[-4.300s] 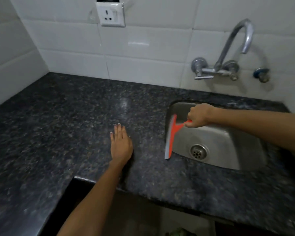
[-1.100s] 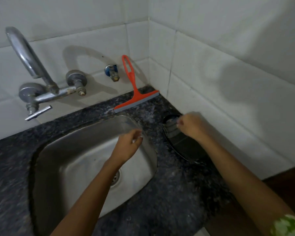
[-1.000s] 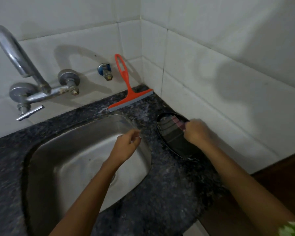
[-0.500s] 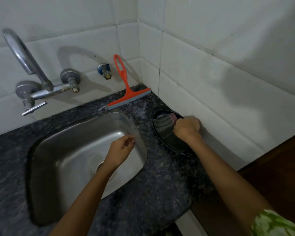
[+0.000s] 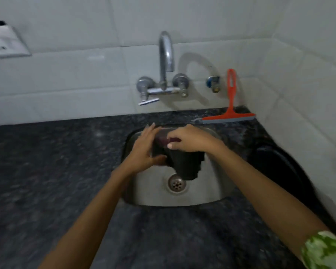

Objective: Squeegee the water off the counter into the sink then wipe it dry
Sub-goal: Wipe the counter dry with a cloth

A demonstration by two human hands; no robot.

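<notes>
A dark cloth is held over the sink by both hands: the right hand is closed on its top, the left hand is curled at its side. It should be opened flat before the bench is wiped. The squeegee is leaned on the wall.

Dark cloth hangs over sink; orange squeegee leans behind.
</notes>
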